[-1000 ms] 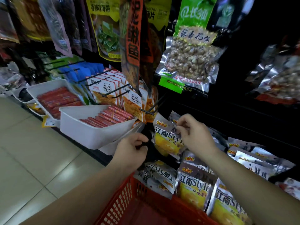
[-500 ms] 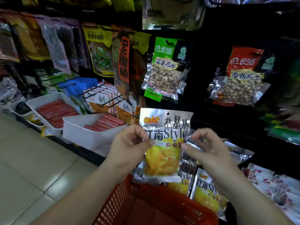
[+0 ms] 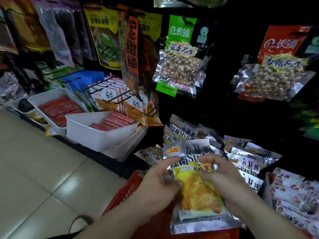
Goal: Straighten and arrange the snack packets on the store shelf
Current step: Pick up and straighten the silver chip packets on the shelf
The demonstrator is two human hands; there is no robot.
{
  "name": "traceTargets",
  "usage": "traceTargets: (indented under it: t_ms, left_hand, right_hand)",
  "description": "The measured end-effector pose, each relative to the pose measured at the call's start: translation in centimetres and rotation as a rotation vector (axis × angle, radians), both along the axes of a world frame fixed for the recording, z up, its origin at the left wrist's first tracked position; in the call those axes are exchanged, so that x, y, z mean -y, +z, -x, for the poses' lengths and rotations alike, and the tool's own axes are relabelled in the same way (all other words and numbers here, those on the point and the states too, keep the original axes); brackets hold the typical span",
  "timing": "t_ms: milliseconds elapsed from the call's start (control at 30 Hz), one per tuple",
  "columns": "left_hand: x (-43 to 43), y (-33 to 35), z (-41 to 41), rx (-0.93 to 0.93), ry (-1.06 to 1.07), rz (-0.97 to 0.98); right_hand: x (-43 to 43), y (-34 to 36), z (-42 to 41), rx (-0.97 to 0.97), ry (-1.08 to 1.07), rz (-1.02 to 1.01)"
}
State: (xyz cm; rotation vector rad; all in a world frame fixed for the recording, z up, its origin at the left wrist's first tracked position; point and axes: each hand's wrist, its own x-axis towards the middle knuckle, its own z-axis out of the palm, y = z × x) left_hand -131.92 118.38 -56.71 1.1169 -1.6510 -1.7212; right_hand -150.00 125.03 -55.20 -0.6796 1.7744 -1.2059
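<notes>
The left hand (image 3: 159, 184) and right hand (image 3: 224, 180) grip a silver-yellow snack packet (image 3: 196, 195) with curled fingers. It reads "江南Style"; the smaller print looks too blurred to read.

Red plastic basket (image 3: 124, 192) right below me, mesh side showing. Glossy beige tiled floor (image 3: 34, 169) off to my left. Front white tub (image 3: 96, 135) at shelf edge, red sausage sticks (image 3: 112, 122) lined up inside. Second white tub (image 3: 50, 96) behind it, further left, more red sausages (image 3: 60, 109). On hooks above tubs: panda-print packs (image 3: 110, 95), blue packs (image 3: 82, 78) just beside. Higher up, green-topped peanut bag (image 3: 179, 56) hanging; red-topped peanut bag (image 3: 279, 66) well to its right. Tall orange-and-black pack (image 3: 132, 49) dangling between yellow seaweed pack (image 3: 105, 37) and green-topped bag.
</notes>
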Motion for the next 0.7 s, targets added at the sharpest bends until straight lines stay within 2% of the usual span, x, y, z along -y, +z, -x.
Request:
traceTargets:
  t_ms: [100,200,367,500,567,700]
  left_hand:
    - [0.5,-0.4,0.9,-0.01,0.062,-0.034]
    - [0.8,0.2,0.8,-0.081,0.13,-0.063]
    - [1.3,0.8,0.8,-0.14,0.201,-0.049]
    - [2.3,1.2,0.1,-0.16,0.263,0.041]
    - [2.7,1.5,-0.5,-0.157,0.191,0.049]
    - [2.3,1.5,-1.5,-0.057,-0.087,-0.096]
  right_hand:
    - [0.0,-0.3,-0.1,0.107,0.059,-0.003]
    - [-0.2,-0.5,-0.5,0.081,0.093,0.052]
    - [-0.1,-0.1,-0.8,0.205,0.07,0.202]
    - [-0.1,0.0,-0.9,0.211,0.203,0.215]
    - [-0.2,0.1,-0.9,0.172,0.166,0.228]
    - [-0.1,0.0,-0.6,0.114,0.022,0.231]
